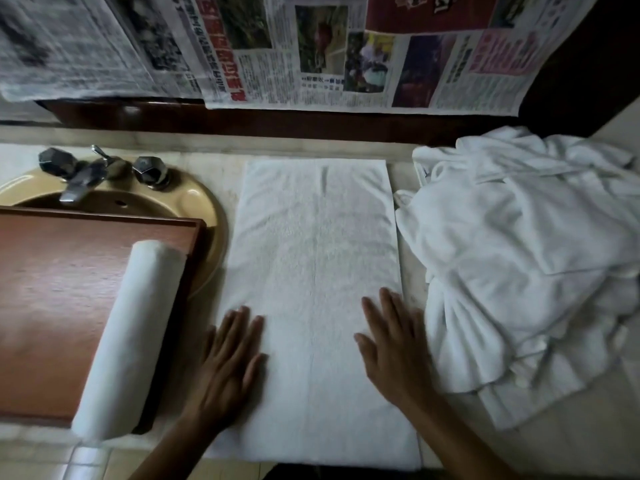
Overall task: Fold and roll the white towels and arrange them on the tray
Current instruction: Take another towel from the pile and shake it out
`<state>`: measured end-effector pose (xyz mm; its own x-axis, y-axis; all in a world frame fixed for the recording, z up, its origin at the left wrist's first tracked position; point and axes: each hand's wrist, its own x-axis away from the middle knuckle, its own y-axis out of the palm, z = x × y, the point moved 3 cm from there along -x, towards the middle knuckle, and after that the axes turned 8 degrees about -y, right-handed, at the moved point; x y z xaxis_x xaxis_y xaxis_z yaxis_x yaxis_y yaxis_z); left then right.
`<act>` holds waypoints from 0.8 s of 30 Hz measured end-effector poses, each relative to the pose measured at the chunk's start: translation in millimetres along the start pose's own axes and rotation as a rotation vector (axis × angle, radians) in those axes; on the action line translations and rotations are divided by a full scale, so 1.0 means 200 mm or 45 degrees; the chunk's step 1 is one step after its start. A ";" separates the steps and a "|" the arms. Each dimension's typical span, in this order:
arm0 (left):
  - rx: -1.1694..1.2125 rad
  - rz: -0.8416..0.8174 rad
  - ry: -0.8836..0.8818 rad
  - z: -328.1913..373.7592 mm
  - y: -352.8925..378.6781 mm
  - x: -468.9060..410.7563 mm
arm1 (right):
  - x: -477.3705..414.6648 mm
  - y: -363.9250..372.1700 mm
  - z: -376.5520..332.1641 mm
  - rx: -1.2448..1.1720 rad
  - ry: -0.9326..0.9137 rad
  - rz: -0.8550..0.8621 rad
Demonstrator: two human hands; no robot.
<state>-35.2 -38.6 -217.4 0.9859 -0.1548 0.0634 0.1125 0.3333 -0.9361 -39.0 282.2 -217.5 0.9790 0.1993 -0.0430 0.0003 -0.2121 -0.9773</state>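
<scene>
Two forearms are seen entering from the bottom edge of the frame. Left hand (230, 358): laid flat, fingers straight and together, palm down on the lower left edge of the folded towel (318, 237); nothing is gripped. Right hand (391, 348): likewise laid flat with fingers extended, pressed on the towel close to its lower right edge; nothing is gripped.

The folded towel is spread as a long white rectangle in the centre of the frame, running from the near edge of the pale countertop (571, 441) towards the back. A faint lengthwise seam is noted down its middle.

At lower left, a reddish-brown tray (52, 289) is set over the near part of a tan sink basin (204, 209). One rolled towel (128, 341) is laid along the right side of the tray, slightly slanted; its near end is seen at the tray's near rim. Whether it overhangs cannot be told because of blur.

At right, a crumpled pile of white towels (519, 254) is heaped on the countertop, just beside the folded towel's right edge.

Further back, at upper left, a metal faucet (83, 181) with two dark faceted knobs is mounted on the basin's rear rim.

Across the top of the frame, sheets of newspaper (311, 46) are hung above a dark wooden ledge (277, 123).
</scene>
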 end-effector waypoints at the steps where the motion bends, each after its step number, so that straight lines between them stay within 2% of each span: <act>1: 0.038 0.014 -0.017 -0.05 -0.02 0.02 | 0.03 -0.01 0.06 0.011 0.018 0.009; 5: 0.096 0.024 -0.024 -0.03 -0.04 0.06 | 0.11 -0.02 -0.01 0.002 0.067 0.055; 9: 0.023 -0.079 0.035 0.14 0.07 0.10 | 0.12 0.04 -0.21 -0.003 -0.024 0.042; 24: -0.070 -0.106 0.076 0.04 0.04 0.33 | 0.37 0.07 -0.38 -0.040 0.039 0.060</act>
<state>31.2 -38.1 -218.0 0.9642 -0.2352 0.1223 0.1848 0.2657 -0.9462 49.1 221.8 -219.2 0.9839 0.1589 -0.0816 -0.0398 -0.2502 -0.9674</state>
